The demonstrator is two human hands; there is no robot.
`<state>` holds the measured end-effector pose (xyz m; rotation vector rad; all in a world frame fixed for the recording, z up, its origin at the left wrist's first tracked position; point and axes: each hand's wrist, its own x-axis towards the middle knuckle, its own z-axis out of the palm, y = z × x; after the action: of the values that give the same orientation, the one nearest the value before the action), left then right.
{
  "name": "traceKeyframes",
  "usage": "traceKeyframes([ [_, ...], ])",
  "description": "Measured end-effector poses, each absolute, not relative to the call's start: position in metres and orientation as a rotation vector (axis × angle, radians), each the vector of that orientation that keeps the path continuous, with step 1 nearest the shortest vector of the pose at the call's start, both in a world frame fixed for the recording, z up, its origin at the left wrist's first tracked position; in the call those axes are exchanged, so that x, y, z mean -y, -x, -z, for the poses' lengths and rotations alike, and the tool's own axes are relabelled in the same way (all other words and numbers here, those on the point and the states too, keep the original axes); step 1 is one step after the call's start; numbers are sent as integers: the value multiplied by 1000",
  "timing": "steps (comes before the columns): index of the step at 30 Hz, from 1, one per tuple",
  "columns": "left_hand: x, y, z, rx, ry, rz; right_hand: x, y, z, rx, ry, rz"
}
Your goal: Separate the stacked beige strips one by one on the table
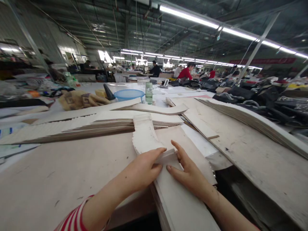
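Note:
A stack of long white cardboard strips (178, 195) runs from the bottom edge toward the middle of the head view. At its far end, my left hand (145, 166) is closed on the left edge, thumb on top and other fingertips partly hidden. My right hand (190, 171) holds the right edge, its thumb lying on the top strip and its index finger raised along the corner. Just beyond my fingertips lies a fanned pile of white strips (144, 131), pointing away from me. Both piles rest over large beige boards (96, 163).
More strip stacks (84, 128) lie across the left, and another long stack (252, 122) rests on a board at right. A blue basin (129, 94), a bottle (149, 93) and a patterned cloth bundle (81, 100) stand behind. Dark garments (264, 99) are heaped right; people work far back.

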<state>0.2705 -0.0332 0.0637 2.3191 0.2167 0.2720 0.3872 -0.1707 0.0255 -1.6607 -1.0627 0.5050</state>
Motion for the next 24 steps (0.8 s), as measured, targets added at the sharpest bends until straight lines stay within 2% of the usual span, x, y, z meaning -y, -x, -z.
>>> traceKeyframes([
  [7, 23, -273, -72, -223, -2355, -7, 177, -389, -30, 1102, 1691, -545],
  [12, 24, -275, -66, -236, -2459, -41, 184, -380, -33, 1231, 1926, -287],
  [17, 23, -275, -68, -189, -2522, -58, 195, -372, -33, 1447, 2040, 253],
  [24, 22, -286, -77, -116, -2562, 24, 195, -371, -36, 1653, 2005, 269],
])
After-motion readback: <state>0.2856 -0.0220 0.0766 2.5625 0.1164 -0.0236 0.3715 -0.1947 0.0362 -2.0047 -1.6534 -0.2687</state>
